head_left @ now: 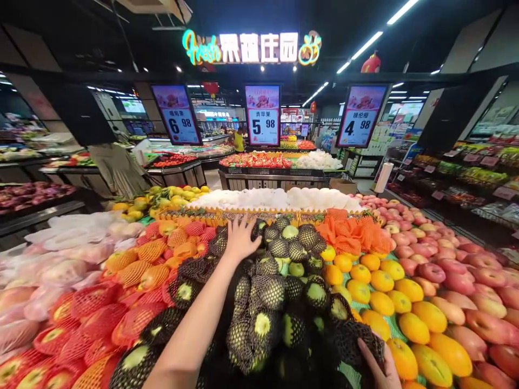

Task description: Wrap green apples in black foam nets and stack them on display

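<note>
Stretched out over the far end of a pile of green apples (263,324), my left hand (242,240) has its fingers spread. It rests on or just above the black-netted apples at the back, and I see nothing in its grasp. Many of these apples sit in black foam nets, while a few bare green apples (297,269) show between them. At the lower right, my right hand (387,364) closes on a dark bunched black foam net (352,340). Whether an apple is inside that net is hidden.
Oranges (381,281) and orange foam nets (344,232) lie right of the pile, with red apples (450,265) beyond. Fruit in red nets (97,308) and bagged fruit (60,270) are on the left. White wrapped fruit (279,200) lines the back. Price screens (263,116) hang above.
</note>
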Demonstrator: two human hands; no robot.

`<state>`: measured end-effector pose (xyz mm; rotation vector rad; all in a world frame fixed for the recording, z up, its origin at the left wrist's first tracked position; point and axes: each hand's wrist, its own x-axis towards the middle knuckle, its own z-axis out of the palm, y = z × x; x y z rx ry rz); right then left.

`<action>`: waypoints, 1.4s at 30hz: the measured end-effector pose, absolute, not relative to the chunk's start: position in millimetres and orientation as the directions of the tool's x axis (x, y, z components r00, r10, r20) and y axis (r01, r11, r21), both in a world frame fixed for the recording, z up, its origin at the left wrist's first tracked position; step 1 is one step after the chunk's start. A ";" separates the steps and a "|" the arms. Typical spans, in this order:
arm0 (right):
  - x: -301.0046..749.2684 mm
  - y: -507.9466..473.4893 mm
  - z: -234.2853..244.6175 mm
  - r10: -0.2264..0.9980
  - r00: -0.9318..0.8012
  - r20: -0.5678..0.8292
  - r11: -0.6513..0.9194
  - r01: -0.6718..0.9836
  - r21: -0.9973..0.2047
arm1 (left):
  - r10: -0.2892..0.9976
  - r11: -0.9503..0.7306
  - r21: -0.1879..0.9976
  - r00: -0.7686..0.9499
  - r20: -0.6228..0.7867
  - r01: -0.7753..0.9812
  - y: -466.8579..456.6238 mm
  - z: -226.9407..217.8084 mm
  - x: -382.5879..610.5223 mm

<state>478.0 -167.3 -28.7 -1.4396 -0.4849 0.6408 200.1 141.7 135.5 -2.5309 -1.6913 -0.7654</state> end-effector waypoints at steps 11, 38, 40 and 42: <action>436.3 -100.4 1.9 0.899 0.354 -0.257 -0.087 -0.431 -0.898 | 0.753 -0.615 0.697 0.537 0.380 0.369 1.7 47.3 250.3; 451.4 -133.1 35.8 0.929 0.358 0.095 0.051 0.129 -0.990 | 0.864 -0.144 0.959 0.503 0.002 0.242 -37.4 29.9 249.0; 454.1 -135.0 36.0 0.920 0.369 0.132 0.110 0.079 -0.991 | 0.835 -0.044 0.973 0.543 -0.088 0.225 -36.7 30.4 244.5; 450.3 -136.4 35.6 0.938 0.347 0.010 0.071 -0.166 -0.983 | 0.804 0.024 0.983 0.581 -0.126 0.180 -38.7 29.0 244.2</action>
